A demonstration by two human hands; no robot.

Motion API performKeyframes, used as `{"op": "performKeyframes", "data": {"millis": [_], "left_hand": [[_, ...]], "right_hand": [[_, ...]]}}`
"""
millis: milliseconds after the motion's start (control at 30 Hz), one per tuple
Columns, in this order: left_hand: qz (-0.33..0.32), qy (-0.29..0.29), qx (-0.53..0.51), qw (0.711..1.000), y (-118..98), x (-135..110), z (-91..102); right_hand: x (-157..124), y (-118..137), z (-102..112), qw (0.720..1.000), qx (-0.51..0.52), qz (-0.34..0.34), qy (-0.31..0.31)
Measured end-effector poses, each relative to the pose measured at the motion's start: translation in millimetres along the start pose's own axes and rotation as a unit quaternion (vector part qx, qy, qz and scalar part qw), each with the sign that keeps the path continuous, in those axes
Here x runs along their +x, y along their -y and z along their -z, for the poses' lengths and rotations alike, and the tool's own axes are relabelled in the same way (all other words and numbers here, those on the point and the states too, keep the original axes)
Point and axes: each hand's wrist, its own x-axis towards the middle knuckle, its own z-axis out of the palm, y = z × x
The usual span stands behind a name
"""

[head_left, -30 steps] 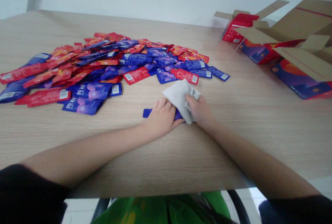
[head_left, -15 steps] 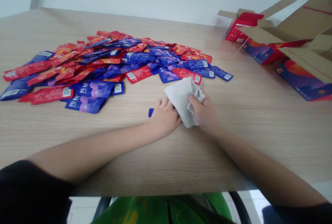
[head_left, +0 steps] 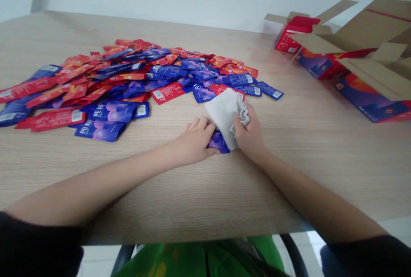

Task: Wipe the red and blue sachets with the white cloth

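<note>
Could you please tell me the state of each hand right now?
Left hand: open, palm-down on a flat blue-purple sachet.
Right hand: closed, holding a crumpled off-white cloth.

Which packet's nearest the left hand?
The flat blue-and-purple packet touching the left hand, partly hidden by the crumpled white cloth; the others lie in the heap beyond.

Table: pale wood-grain top. Across left and middle, a long heap of red and blue packets, overlapping, several showing barcodes. Nearer the front edge, well apart from the heap, a single blue packet, partly covered. Right side: open cartons, tan flaps raised; probably three, frame edge cuts them off.
</note>
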Motion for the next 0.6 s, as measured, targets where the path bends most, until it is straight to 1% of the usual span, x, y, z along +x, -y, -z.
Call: {"op": "performKeyframes", "data": {"millis": [67, 100, 133, 167, 200, 267, 300, 333, 367, 400, 433, 500, 533, 567, 600], "left_hand": [[0.011, 0.006, -0.031, 0.999, 1, 2, 1.7], [0.022, 0.017, -0.044, 0.999, 2, 2, 2.8], [0.034, 0.030, -0.054, 0.998, 3, 2, 4.1], [0.044, 0.041, -0.061, 0.996, 4, 2, 5.3], [0.051, 0.049, -0.065, 0.995, 4, 2, 6.3], [0.054, 0.051, -0.066, 0.995, 5, 2, 7.8], [0.051, 0.049, -0.068, 0.995, 6, 2, 8.1], [0.047, 0.045, -0.073, 0.995, 6, 2, 8.3], [0.042, 0.042, -0.080, 0.995, 7, 2, 8.5], [0.034, 0.038, -0.089, 0.995, 7, 2, 8.8], [0.026, 0.029, -0.096, 0.995, 7, 2, 9.4], [0.002, -0.013, -0.097, 0.995, 6, 2, 12.1], [-0.026, -0.044, -0.089, 0.995, 6, 1, 14.2], [-0.070, -0.082, -0.076, 0.991, 5, 0, 16.8], [-0.126, -0.119, -0.063, 0.983, 3, -2, 19.5]], "right_hand": [[11, -5, 14, 0.995, -0.033, 0.050, -0.077], [16, -9, 22, 0.991, -0.061, 0.077, -0.092], [20, -12, 28, 0.987, -0.092, 0.103, -0.084], [23, -16, 32, 0.984, -0.123, 0.123, -0.048], [25, -20, 34, 0.979, -0.153, 0.133, 0.009], [24, -27, 32, 0.960, -0.207, 0.130, 0.137], [23, -29, 30, 0.948, -0.229, 0.121, 0.186], [21, -29, 27, 0.939, -0.243, 0.111, 0.217], [19, -28, 25, 0.936, -0.248, 0.102, 0.229], [18, -26, 23, 0.940, -0.241, 0.098, 0.222], [18, -22, 24, 0.948, -0.224, 0.098, 0.202], [20, -12, 28, 0.969, -0.174, 0.097, 0.144], [22, -7, 31, 0.978, -0.148, 0.083, 0.123], [23, -3, 34, 0.984, -0.118, 0.050, 0.120], [24, 1, 36, 0.987, -0.074, -0.003, 0.141]]}}
